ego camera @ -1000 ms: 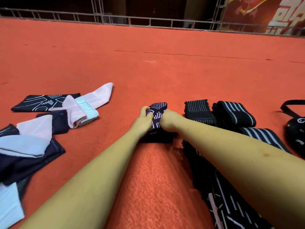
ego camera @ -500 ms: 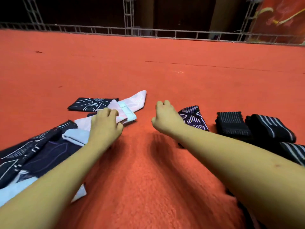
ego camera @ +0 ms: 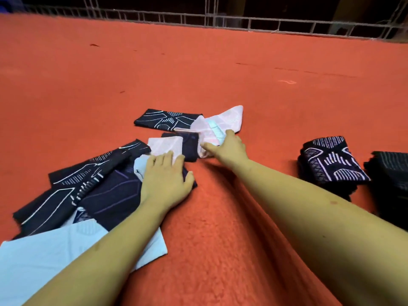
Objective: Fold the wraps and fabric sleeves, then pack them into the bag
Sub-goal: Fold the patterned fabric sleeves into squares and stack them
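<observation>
My left hand (ego camera: pixel 165 180) lies flat on a heap of sleeves. Its fingers are straight and a bit spread, and it holds nothing. The fingertips touch a folded pink piece (ego camera: pixel 164 144). Left of this hand lie a long black sleeve (ego camera: pixel 66 191) with white lines and a navy sleeve (ego camera: pixel 110 195) with purple lines. Under my left arm, nearer to me, lies a pale blue sleeve (ego camera: pixel 44 257).

My right hand (ego camera: pixel 229 149) reaches farther out than the left one. It is on a pink sleeve (ego camera: pixel 227 118). The thumb points left along the sleeve's near edge. The other fingers are mostly hidden behind the back of the hand, so I cannot tell if they grip the sleeve or just rest on it. Between my two hands lies a small navy piece (ego camera: pixel 189 146). Past it, left of my right hand, a patterned sleeve (ego camera: pixel 163 120) lies flat, and the pink sleeve covers one end of it.

Well to the right of my right hand sits a folded stack (ego camera: pixel 331 164), black with white lines on top. Just beside it, farther right, are dark striped wraps (ego camera: pixel 390 171). Everything lies on a red carpet (ego camera: pixel 198 74). A metal rail (ego camera: pixel 220 18) runs far beyond both hands.
</observation>
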Motion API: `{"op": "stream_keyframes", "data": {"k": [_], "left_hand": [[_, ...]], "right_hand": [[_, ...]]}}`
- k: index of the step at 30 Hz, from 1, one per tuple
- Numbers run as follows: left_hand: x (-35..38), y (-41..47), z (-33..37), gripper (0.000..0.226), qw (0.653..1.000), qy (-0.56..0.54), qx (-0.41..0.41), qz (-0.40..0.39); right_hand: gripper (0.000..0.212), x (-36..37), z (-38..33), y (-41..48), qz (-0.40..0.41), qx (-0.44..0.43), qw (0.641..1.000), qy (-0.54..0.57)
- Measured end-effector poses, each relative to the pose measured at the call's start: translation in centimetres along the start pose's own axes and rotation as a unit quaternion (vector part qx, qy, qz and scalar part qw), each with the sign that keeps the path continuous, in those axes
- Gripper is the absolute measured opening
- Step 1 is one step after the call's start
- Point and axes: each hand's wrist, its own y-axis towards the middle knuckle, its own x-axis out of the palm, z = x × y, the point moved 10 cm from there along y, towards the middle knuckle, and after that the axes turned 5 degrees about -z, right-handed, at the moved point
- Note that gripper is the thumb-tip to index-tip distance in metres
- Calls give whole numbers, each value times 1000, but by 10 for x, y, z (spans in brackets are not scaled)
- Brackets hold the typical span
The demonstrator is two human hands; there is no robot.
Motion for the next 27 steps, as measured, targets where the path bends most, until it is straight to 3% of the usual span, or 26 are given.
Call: {"op": "stream_keyframes", "data": {"k": [2, 4, 7, 11, 14, 17, 19, 20, 23, 25, 27], "left_hand": [[1, 1, 1, 72, 1000, 1, 2, 2], [0, 2, 0, 69, 1000, 0, 1, 10], [0, 3, 0, 69, 1000, -11, -1, 8], [-6, 3, -2, 69, 998, -63, -1, 29], [-18, -2, -3, 65, 988, -150, 0, 45], [-29, -14, -1, 72, 977, -214, 10, 10], [-33, -26, 1, 76, 945, -327, -9, -34], [-33, -32, 5, 71, 910, -409, -24, -59], [-46, -61, 31, 33, 804, -588, -23, -78], [-53, -81, 38, 25, 777, -626, -26, -64], [-58, -101, 33, 18, 776, -629, -39, -34]], "right_hand": [[76, 5, 9, 11, 9, 38, 999, -8], [59, 6, 14, 16, 15, 58, 998, 37], [40, -1, 3, 11, 26, 25, 995, 89], [17, -30, -14, -22, 35, -26, 996, 77], [19, -53, -15, -57, 32, -54, 997, 46], [19, -61, -14, -100, 21, -65, 998, 9], [23, -60, -10, -127, 14, -74, 997, -6], [24, -58, -11, -141, 4, -83, 996, -11], [26, -57, -10, -182, -19, -107, 994, -2], [25, -59, -6, -208, -35, -112, 992, 44], [27, -62, 4, -232, -49, -101, 990, 84]]}}
